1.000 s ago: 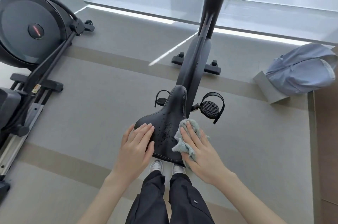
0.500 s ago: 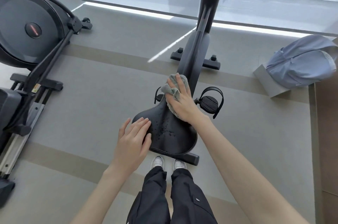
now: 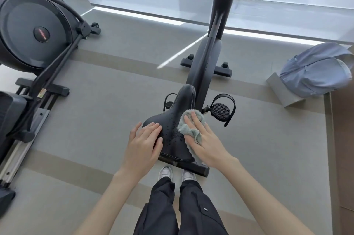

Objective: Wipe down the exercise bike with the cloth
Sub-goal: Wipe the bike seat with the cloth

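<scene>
Pressing the cloth [image 3: 182,129] onto the right side of the exercise bike [image 3: 203,66] saddle [image 3: 172,117], the right hand [image 3: 205,142] lies flat-fingered; the left hand [image 3: 143,142] rests open on the saddle's left; unpinched, the cloth could slide off the right edge.

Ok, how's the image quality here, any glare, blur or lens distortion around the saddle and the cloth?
Head view: the saddle, the cloth, the left hand and the right hand are sharp, no motion blur; daylight lays a bright glare stripe across the floor; the wide lens bends the elliptical machine at the left edge.
</scene>
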Demonstrator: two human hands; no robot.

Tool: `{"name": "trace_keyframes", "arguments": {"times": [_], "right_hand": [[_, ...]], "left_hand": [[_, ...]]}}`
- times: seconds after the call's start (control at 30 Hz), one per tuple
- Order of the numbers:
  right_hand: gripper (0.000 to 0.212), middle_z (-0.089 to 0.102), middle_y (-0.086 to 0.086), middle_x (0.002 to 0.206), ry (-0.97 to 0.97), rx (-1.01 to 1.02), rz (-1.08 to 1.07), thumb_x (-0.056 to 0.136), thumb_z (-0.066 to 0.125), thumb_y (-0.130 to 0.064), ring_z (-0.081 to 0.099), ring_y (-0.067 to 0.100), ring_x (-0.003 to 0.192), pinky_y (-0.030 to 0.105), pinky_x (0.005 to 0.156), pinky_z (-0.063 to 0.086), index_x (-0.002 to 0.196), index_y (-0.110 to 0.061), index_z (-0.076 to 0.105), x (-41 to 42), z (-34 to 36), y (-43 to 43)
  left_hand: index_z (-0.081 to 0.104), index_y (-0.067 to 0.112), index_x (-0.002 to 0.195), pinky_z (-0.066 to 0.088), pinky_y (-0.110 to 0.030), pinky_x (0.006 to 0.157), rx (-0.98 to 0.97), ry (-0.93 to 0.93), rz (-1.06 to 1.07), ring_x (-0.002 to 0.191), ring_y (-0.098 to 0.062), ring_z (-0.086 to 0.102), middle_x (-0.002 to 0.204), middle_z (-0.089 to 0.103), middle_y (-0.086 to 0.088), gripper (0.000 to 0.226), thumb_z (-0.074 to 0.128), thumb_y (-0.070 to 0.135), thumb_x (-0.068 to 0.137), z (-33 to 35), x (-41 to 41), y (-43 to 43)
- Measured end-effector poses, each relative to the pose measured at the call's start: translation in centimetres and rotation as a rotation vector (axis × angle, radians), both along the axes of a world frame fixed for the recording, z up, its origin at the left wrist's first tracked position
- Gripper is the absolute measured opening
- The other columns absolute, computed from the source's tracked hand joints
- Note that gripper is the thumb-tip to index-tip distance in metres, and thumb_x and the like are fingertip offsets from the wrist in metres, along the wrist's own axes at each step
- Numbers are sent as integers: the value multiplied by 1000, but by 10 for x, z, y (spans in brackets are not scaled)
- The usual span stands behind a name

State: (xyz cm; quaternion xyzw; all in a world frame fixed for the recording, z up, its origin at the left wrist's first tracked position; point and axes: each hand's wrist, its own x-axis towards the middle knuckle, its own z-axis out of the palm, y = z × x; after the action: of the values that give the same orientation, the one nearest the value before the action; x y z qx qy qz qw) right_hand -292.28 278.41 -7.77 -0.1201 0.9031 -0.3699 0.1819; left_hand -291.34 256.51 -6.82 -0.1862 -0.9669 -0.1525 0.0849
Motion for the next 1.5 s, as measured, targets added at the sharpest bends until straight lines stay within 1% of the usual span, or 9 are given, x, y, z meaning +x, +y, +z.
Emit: {"name": "trace_keyframes", "arguments": {"times": [0.2,0.4,0.53,0.6,0.83,1.1,1.27,1.37,1.5], "right_hand": [[57,-16,-4,158,-27,-73,-126,102,33,-40,-21,13,143,31,117,-8,152,-22,15,-87,-7,-24],[39,36,6,144,-163,-331,-324,100,41,-37,30,21,135,31,114,18,135,-21,46,-132,5,-20],[60,-6,-3,159,-113,-272,-273,102,37,-28,-6,7,144,31,118,4,152,-20,7,-95,-6,-21],[67,-17,-11,158,-146,-222,-190,101,38,-32,-4,-2,138,25,114,9,151,-28,-6,-62,-12,-10],[59,-7,-29,153,-152,-160,-61,102,34,-37,-10,-13,138,4,109,0,151,-34,2,27,0,23],[63,-32,-13,149,-22,-58,-45,102,33,-38,-28,8,139,20,112,-9,152,-22,-1,-55,-5,-14],[50,15,2,156,-36,-34,-174,100,35,-42,4,25,145,40,117,11,145,-19,33,-119,-5,-24],[27,49,13,122,-132,-44,-196,100,34,-36,45,31,115,36,95,36,104,-18,54,-148,5,-25],[35,45,11,137,68,182,-100,101,33,-34,31,35,131,38,109,23,118,-13,55,-134,-4,-29]], "left_hand": [[70,3,112,31,-44,109,3,-7,8,113,-17,61,115,70,-5,39,43,24,95,1,-1,1],[71,2,110,25,-37,112,27,-2,18,114,-15,58,113,71,-5,37,44,22,94,2,-1,2],[71,3,109,24,-37,112,26,0,13,114,-13,55,113,71,-5,37,44,22,93,2,-1,1],[71,3,109,24,-37,112,25,0,10,114,-13,55,113,71,-5,37,43,22,93,2,-2,1],[71,2,111,27,-42,111,22,-10,2,115,-14,56,114,70,-5,39,43,24,94,0,-2,-2],[70,3,113,27,-40,111,31,-18,-18,116,-14,56,116,70,-5,38,43,22,94,0,-3,-5],[70,2,113,26,-38,111,39,-23,-15,116,-14,55,116,70,-6,38,44,22,94,1,-2,-3],[70,2,113,26,-38,111,43,-32,-18,117,-13,53,117,69,-6,38,43,22,94,2,-2,-4],[68,3,116,26,-38,112,28,-40,-30,118,-14,53,119,68,-5,39,43,22,95,1,0,-7]]}}
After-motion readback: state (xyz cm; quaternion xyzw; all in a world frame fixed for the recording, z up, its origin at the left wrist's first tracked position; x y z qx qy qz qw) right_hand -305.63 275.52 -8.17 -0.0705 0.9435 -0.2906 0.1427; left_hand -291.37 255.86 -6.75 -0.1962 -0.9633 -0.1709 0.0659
